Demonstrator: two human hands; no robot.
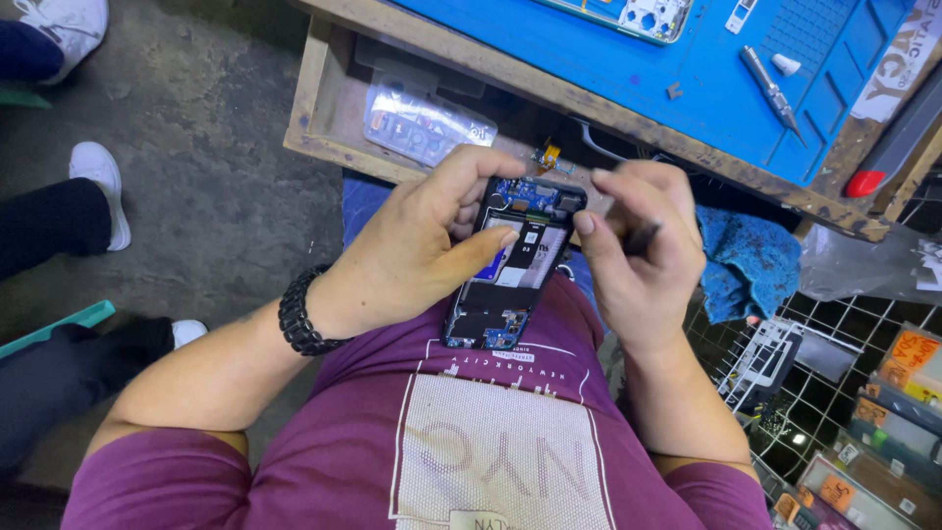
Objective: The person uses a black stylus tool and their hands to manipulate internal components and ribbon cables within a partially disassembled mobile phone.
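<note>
At the far left, on the grey floor (216,128), stand another person's white shoes (98,182) below dark trouser legs, with a second white shoe (64,25) at the top corner. Further right, a wooden drawer (314,98) sits open under the bench, and a clear plastic bag of small parts (422,123) lies in it. The person's left hand (422,245), with a black beaded bracelet (299,314) on the wrist, is clamped around the left edge of an opened phone (510,265); the thumb lies across its exposed inside and the fingers curl over its top left corner. The phone is held upright over the lap, against the purple shirt (491,432), its back off and its blue circuit boards at top and bottom showing. The right hand (643,255) is just beside the phone's right edge, closed on a thin dark tool (638,236), with the forefinger tip touching the phone's upper right corner. Which kind of tool it is cannot be told. Above the hands is the blue work mat (687,59) on the wooden bench, with another opened phone (638,15) at its top edge and a metal knife (770,88) lying apart on its right. A blue cloth (751,260) lies right of the right hand, above a wire rack (834,373) holding small packages.
</note>
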